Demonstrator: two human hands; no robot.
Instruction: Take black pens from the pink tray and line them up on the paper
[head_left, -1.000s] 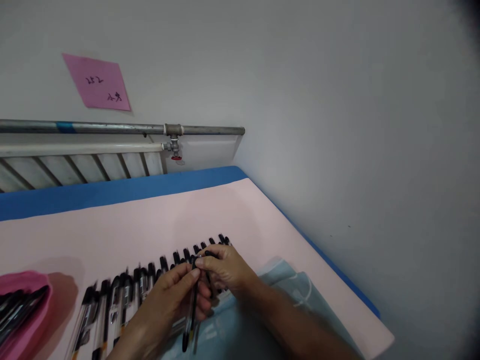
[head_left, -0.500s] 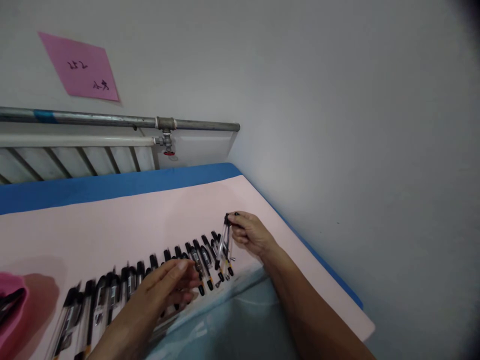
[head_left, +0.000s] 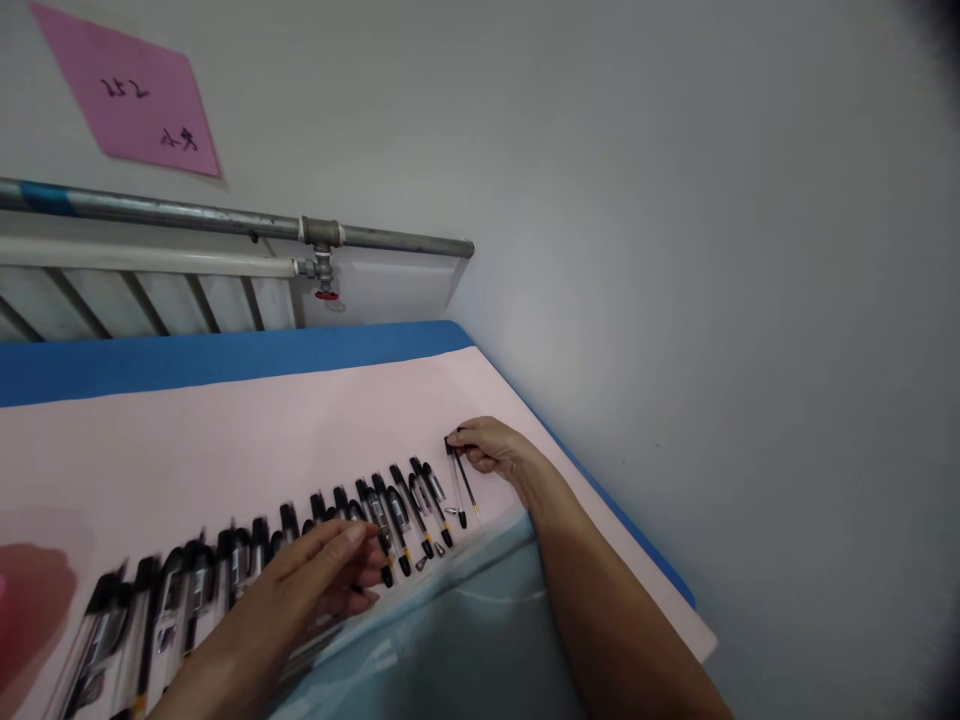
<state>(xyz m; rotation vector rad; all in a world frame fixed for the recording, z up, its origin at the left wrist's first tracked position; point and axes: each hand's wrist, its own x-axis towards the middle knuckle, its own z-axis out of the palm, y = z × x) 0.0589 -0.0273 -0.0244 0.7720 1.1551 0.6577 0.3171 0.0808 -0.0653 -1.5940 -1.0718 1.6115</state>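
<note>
My right hand (head_left: 489,446) pinches the black upper end of a clear pen barrel (head_left: 457,488) at the right end of a row. Beside that barrel a thin dark refill (head_left: 468,486) slants from the same fingers down to the pink sheet. A small silver pen tip (head_left: 451,511) lies by the barrel. Over the row of disassembled pens (head_left: 393,505) hovers my left hand (head_left: 322,570), its fingers bent and apart, with nothing visible in them. It hides part of the row. Black caps and clear barrels lie side by side there, with small silver tips (head_left: 439,549) near their lower ends.
A pink sheet (head_left: 225,440) covers the blue table (head_left: 225,360). At the left edge shows part of a pink container (head_left: 3,625). Behind run a metal pipe (head_left: 225,220) with a red-handled valve (head_left: 326,294) and a radiator. A wall (head_left: 675,350) stands at the right.
My right hand has brought the barrel and refill down beside the row's right end, apart from the other pens. My left hand keeps its place over the row. The view has shifted slightly.
</note>
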